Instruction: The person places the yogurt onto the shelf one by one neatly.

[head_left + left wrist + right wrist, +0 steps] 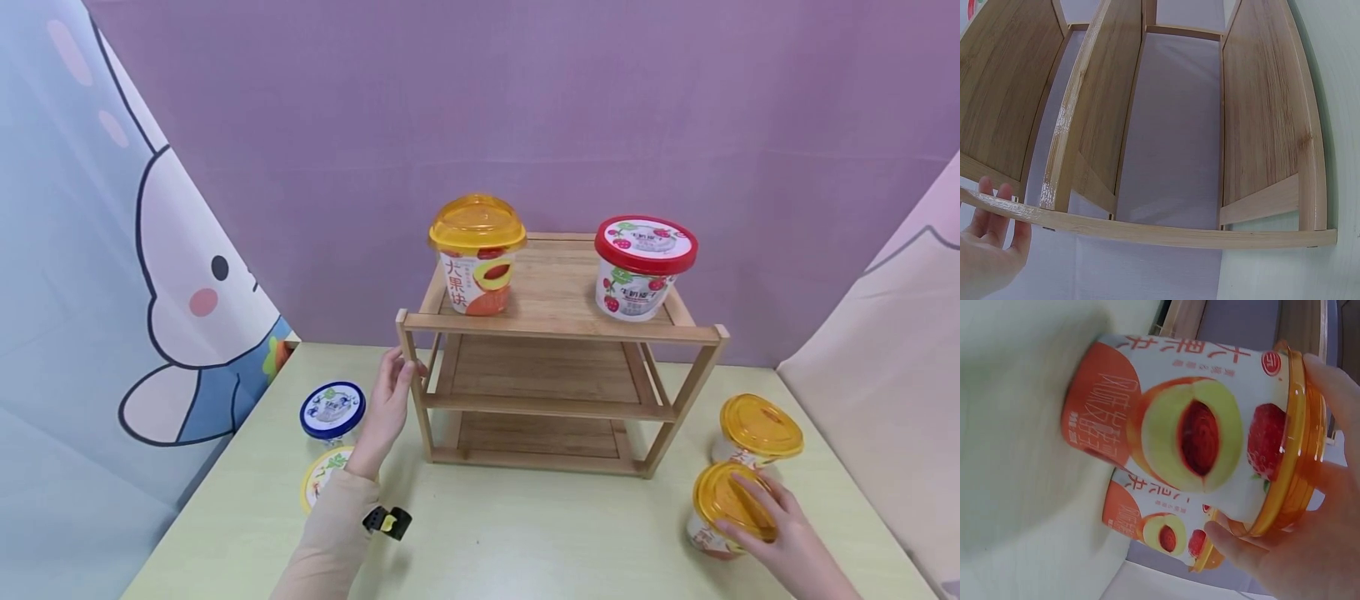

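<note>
My left hand (387,398) grips the left front post of a three-tier wooden rack (562,332); in the left wrist view its fingers (1002,228) reach behind the post. With thumb and fingers around its orange domed lid, my right hand (787,533) holds a yogurt cup (1191,425) with a peach printed on it. That cup stands upright at the right front. Just behind it is a matching yogurt cup (759,427). On the rack's top shelf are another orange-lidded yogurt cup (480,258) at left and a red-lidded cup (643,267) at right.
Left of the rack stand a blue-lidded cup (333,410) and a yellow-rimmed cup (321,475), the latter partly hidden by my left forearm. A pale table (525,533) carries everything. A purple curtain (562,108) hangs close behind the rack.
</note>
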Demonstrator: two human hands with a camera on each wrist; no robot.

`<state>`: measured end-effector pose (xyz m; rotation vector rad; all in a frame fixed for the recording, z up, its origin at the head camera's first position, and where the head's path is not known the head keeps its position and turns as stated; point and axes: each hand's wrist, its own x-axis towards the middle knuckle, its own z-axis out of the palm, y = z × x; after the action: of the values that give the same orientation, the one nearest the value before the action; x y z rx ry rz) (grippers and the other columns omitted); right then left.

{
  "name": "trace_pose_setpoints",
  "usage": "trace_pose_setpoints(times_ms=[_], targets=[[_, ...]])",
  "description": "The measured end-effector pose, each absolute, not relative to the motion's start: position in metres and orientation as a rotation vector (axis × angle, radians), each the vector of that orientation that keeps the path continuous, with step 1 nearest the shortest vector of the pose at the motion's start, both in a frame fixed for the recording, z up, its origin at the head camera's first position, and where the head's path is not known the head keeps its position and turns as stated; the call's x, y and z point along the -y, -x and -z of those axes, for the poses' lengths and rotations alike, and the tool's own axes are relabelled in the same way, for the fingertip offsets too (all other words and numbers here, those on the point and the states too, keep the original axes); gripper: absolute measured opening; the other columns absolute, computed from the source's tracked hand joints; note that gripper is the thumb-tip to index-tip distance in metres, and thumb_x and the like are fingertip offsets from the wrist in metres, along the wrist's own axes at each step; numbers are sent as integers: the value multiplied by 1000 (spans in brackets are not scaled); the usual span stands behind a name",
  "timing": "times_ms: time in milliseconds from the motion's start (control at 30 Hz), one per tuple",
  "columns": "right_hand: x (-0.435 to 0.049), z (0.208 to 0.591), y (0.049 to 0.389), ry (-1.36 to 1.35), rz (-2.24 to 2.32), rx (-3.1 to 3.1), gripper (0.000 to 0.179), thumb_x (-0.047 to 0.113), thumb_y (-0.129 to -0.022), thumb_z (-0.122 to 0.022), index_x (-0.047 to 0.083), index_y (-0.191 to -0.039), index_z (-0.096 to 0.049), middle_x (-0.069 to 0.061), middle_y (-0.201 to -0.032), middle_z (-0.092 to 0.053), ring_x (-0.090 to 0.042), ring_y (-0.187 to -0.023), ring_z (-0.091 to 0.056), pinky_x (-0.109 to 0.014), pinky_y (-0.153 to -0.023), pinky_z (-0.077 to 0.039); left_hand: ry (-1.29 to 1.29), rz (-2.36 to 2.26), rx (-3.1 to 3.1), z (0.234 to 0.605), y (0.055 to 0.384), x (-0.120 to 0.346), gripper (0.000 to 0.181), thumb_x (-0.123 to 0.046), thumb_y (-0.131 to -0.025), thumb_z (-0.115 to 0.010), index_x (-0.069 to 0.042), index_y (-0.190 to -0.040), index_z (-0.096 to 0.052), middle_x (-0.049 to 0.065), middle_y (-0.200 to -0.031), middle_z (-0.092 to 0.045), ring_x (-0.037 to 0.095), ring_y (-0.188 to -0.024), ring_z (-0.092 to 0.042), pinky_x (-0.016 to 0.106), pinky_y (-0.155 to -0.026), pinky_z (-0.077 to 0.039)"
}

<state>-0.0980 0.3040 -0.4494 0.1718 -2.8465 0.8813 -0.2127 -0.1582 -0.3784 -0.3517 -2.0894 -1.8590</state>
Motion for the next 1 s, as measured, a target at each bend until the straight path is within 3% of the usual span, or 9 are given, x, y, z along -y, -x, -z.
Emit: trace_pose_setpoints(times_ms=[233,367,567,667,800,1000], targets=[[-299,454,97,-150,-842,2791,64,22,-77,-69,-5,-126,-39,-40,-122,-23,-59,-99,-32,-70,-70,-28,340,1818,2119,363,201,152,28,-3,-96,-31,5,-123,-33,19,-91,-52,23,-91,-49,40,-84,-34],[-296,456,97,-166,-827,2733,61,20,-75,-71,-2,-124,-40,-39,-119,-26,-58,-96,-33,-70,-68,-28,347,1841,2107,371,206,155,29,-6,-96,-32,3,-124,-33,24,-93,-50,18,-90,-49,38,-84,-34],[-294,459,95,-142,-844,2663,65,19,-72,-73,0,-124,-40,-40,-121,-25,-59,-100,-31,-70,-67,-27,362,1843,2086,383,215,159,31,-12,-96,-34,1,-125,-34,14,-92,-53,12,-90,-49,35,-84,-35],[-293,462,93,-83,-900,2627,71,18,-69,-75,0,-127,-38,-41,-123,-22,-59,-105,-27,-70,-68,-27,378,1835,2078,384,216,159,31,-13,-97,-33,1,-124,-34,16,-92,-52,13,-89,-49,36,-84,-34],[-294,466,90,-15,-1004,2587,79,13,-67,-76,-1,-131,-33,-40,-124,-21,-57,-108,-26,-70,-72,-27,383,1834,2078,385,215,158,30,-13,-97,-33,1,-123,-35,19,-92,-51,15,-90,-49,35,-84,-34],[-296,473,90,16,-1120,2538,88,5,-63,-77,2,-135,-28,-39,-124,-21,-55,-110,-21,-70,-83,-17,377,1834,2084,384,216,159,30,-14,-97,-34,0,-122,-35,14,-92,-53,24,-93,-50,36,-83,-35]])
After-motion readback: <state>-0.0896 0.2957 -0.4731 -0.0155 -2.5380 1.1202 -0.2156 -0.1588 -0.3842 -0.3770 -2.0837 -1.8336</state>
